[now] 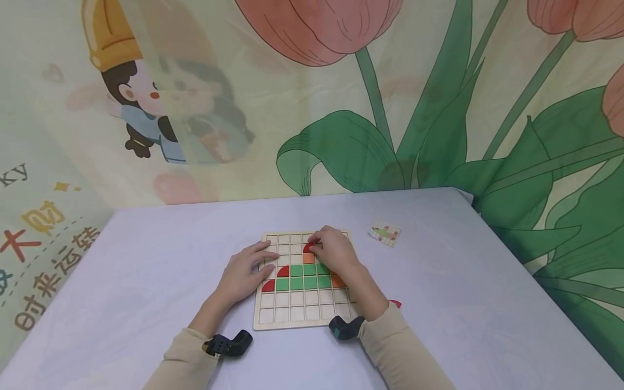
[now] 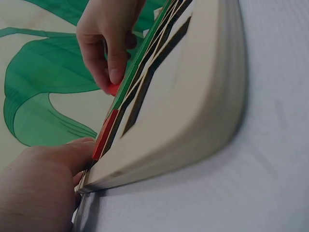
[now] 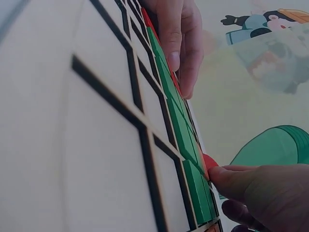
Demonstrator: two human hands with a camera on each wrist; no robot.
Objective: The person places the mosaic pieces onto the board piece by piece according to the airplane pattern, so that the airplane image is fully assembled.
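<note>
A wooden grid board (image 1: pixel 283 327) lies on the table, with square and quarter-round tiles in its cells. Green tiles (image 1: pixel 296 283) fill parts of two middle rows. Red quarter-round tiles (image 1: pixel 268 285) sit at the left ends of these rows. Near the top, my right hand (image 1: pixel 336 252) pinches a red quarter-round tile (image 3: pixel 209 161) at a cell just above an orange tile (image 1: pixel 309 258). Another orange tile (image 1: pixel 337 280) shows beside my right wrist. My left hand (image 1: pixel 246 271) rests on the board's left side, fingers loosely spread and holding nothing.
A small patterned card (image 1: pixel 385 233) lies on the white tablecloth (image 1: pixel 439 260) beyond the board's right corner. Another red piece (image 1: pixel 396 304) peeks out beside my right forearm. A printed backdrop (image 1: pixel 331 151) hangs behind the table's far edge.
</note>
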